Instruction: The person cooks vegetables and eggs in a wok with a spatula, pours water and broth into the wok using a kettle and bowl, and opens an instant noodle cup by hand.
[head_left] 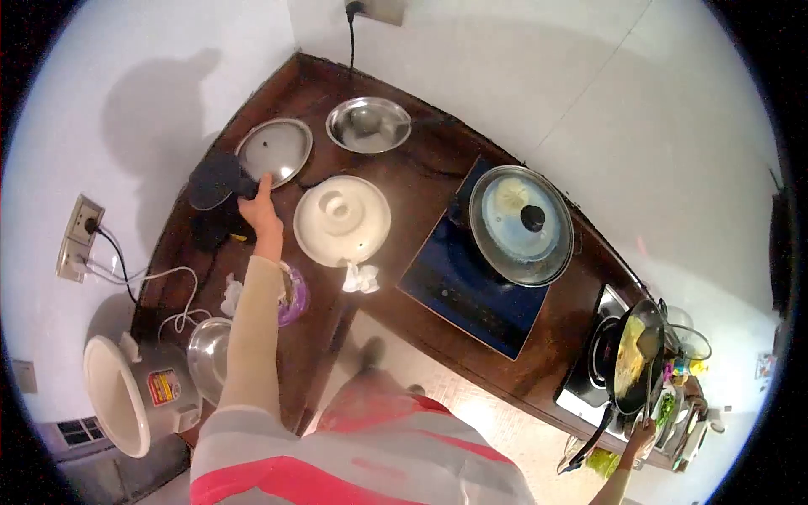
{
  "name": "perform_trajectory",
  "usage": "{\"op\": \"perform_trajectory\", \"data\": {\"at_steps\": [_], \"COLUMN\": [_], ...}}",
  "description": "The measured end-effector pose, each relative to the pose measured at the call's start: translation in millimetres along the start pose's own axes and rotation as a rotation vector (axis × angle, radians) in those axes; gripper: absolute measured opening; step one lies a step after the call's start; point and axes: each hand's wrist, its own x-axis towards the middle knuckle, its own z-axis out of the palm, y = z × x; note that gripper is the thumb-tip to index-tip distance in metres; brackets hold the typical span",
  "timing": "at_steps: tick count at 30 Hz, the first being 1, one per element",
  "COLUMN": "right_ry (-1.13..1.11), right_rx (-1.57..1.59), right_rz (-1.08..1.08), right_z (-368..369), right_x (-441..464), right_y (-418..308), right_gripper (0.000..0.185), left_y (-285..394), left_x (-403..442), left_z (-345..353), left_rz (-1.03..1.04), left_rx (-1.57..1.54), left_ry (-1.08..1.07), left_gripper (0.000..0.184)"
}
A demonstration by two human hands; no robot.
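Note:
At the counter's left end, my left hand (263, 219) is closed on the short handle of a dark, round, flat-looking object (215, 181), its exact kind unclear. Just beyond my fingers lies a metal lid (276, 153). Far to the right, my right hand (641, 439) grips the handle of a spatula (648, 343), whose head is inside a black wok (626, 400). Yellowish food (629, 358) lies in the wok, which sits on a stove (589, 387).
A covered pan (522, 225) stands on a blue-black cooktop (475, 295). Nearby are a cream lid (342, 220), a metal bowl (368, 124), a crumpled tissue (360, 278), a purple-rimmed container (296, 296), another metal bowl (209, 358) and an open white cooker (160, 391).

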Motion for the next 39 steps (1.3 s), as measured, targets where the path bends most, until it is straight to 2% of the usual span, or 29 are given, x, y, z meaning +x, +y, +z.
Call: {"op": "perform_trajectory", "data": {"at_steps": [1,2,3,4,5,6,8,9,10,11,12,13,14,15,16,18,19,20,22,23,24,26,27,30,31,35,37,38,39], "right_ry": [-0.012,0.057,0.007,0.110,0.013,0.103,0.007,-0.016,-0.028,-0.040,-0.010,-0.043,0.035,0.111,0.105,0.108,0.087,0.035,0.158,0.155,0.150,0.213,0.233,0.299,0.294,0.288,0.319,0.306,0.293], "right_rx": [-0.055,-0.104,-0.121,0.301,0.021,0.095,0.241,0.046,0.032,0.019,0.013,-0.050,-0.220,-0.181,-0.135,-0.167,-0.160,-0.211,-0.235,-0.207,-0.177,-0.156,-0.135,-0.075,-0.090,-0.136,-0.102,-0.103,-0.101], "right_rz": [-0.034,-0.040,-0.020,-0.217,-0.070,-0.185,0.011,0.066,0.050,0.034,0.048,0.042,0.082,0.063,0.153,0.086,0.057,0.144,-0.005,0.015,0.029,-0.052,-0.063,-0.152,-0.180,-0.323,-0.372,-0.399,-0.428], "right_z": [-13,-10,-9,38,44,61,43,22,8,-5,14,-1,-1,4,8,-3,2,-14,-11,-13,-15,-11,-9,-7,-6,-22,-12,-9,-10], "right_x": [-13,-16,-15,16,34,47,8,-7,-20,-32,-17,-28,-34,-37,-38,-54,-51,-59,-64,-68,-69,-72,-71,-68,-67,-52,-44,-42,-39], "right_y": [-24,-25,-26,48,60,86,42,7,-14,-35,-2,-26,-36,-35,-31,-46,-35,-54,-38,-34,-31,-14,-7,16,24,66,95,109,119], "right_gripper": [0.033,0.033,0.035,0.036,0.038,0.034,0.035,0.040,0.042,0.045,0.048,0.048,0.047,0.044,0.040,0.034,0.033,0.029,0.027,0.027,0.026,0.026,0.026,0.027,0.027,0.032,0.036,0.033,0.031], "left_y": [-7,-31,-19,0,9,15,16,24,25,25,26,35,39,46,56,85,102,119,185,209,214,239,246,252,244,201,192,189,187], "left_x": [9,39,37,31,35,45,72,71,90,100,110,115,122,127,130,127,119,111,17,-18,-15,-51,-58,-122,-111,-201,-236,-252,-314], "left_z": [-3,-14,-16,-21,-25,-27,-45,-49,-54,-64,-79,-72,-75,-86,-95,-95,-86,-76,-44,-38,-33,-29,-32,-21,-22,-11,5,13,22], "left_rz": [0.083,0.125,0.119,0.115,0.106,0.093,0.038,0.168,0.063,0.143,0.208,0.227,0.292,0.412,0.664,0.903,0.784,0.665,1.004,1.181,1.100,1.388,1.324,0.917,1.133,1.157,0.509,-0.157,-0.113], "left_rx": [0.014,-0.041,-0.033,-0.026,0.000,0.026,0.116,0.063,0.060,0.013,0.083,0.031,0.123,0.298,0.589,0.783,0.736,0.666,0.990,1.153,0.611,0.971,0.957,0.245,0.527,0.255,0.097,0.009,0.008], "left_ry": [0.021,0.034,0.053,0.069,0.150,0.212,0.142,0.019,0.072,-0.034,-0.186,-0.113,-0.193,-0.303,-0.427,-0.526,-0.365,-0.210,-0.155,-0.106,-0.300,-0.235,-0.312,-0.857,-0.743,-1.048,-1.234,-1.250,-1.184], "left_gripper": [0.089,0.047,0.045,0.042,0.037,0.032,0.027,0.030,0.032,0.032,0.035,0.042,0.041,0.041,0.042,0.045,0.042,0.040,0.025,0.024,0.024,0.024,0.023,0.023,0.023,0.027,0.020,0.018,0.017]}}
